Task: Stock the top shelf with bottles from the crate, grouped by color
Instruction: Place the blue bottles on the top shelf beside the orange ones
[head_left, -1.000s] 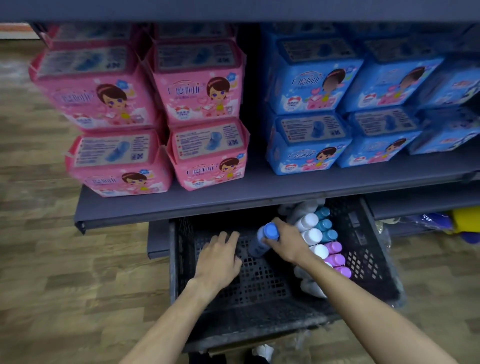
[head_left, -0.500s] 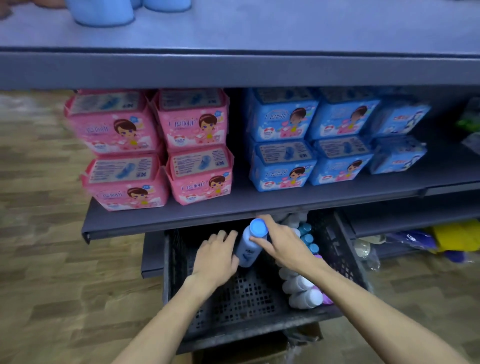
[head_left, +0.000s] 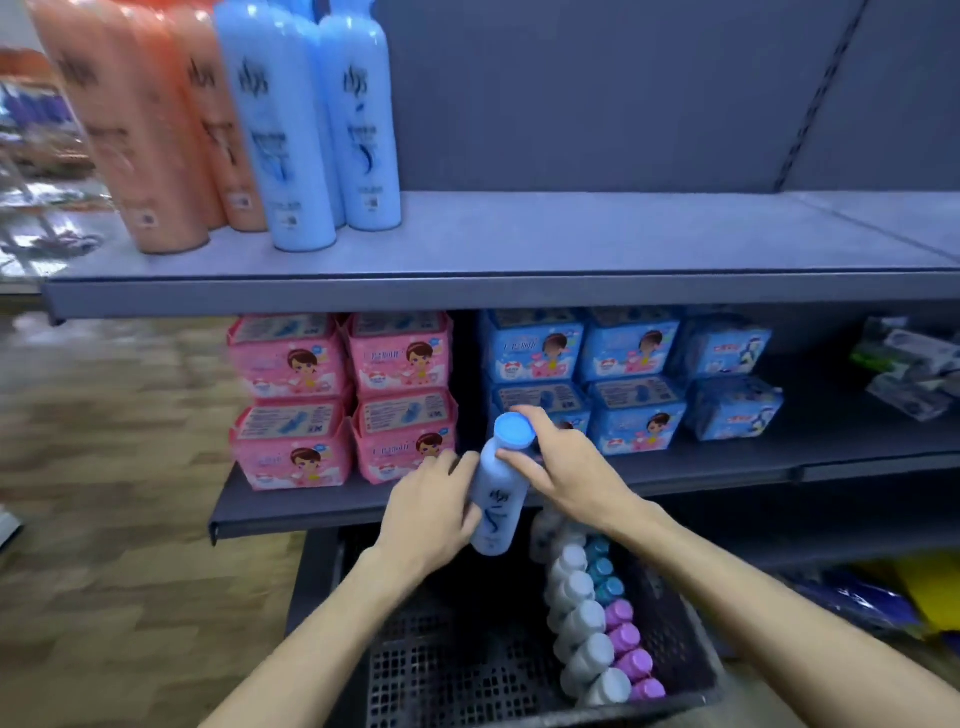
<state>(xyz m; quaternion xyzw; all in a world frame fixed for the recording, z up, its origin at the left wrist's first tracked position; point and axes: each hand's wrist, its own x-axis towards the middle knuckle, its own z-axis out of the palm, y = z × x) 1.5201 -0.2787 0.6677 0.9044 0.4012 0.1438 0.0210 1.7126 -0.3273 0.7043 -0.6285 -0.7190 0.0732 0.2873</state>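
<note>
A light blue bottle (head_left: 496, 499) with a blue cap is held upright above the black crate (head_left: 685, 660). My right hand (head_left: 558, 467) grips it just under the cap. My left hand (head_left: 434, 506) wraps its fingers round the bottle's body from the left. On the grey top shelf (head_left: 571, 244), at the left, stand orange bottles (head_left: 150, 130) and, right of them, blue bottles (head_left: 322, 124). In the crate's right side lie several bottles with white caps (head_left: 582, 629), teal caps (head_left: 605, 577) and purple caps (head_left: 628, 644).
The middle shelf (head_left: 857, 457) holds stacked pink packs (head_left: 343, 400) on the left and blue packs (head_left: 628, 384) to their right. Wooden floor (head_left: 104, 493) lies to the left. Yellow and blue items (head_left: 919, 587) sit low at the right.
The bottle has risen out of the crate to the level of the middle shelf. My left hand left the crate and took hold of the bottle. The view tilted up, showing the top shelf.
</note>
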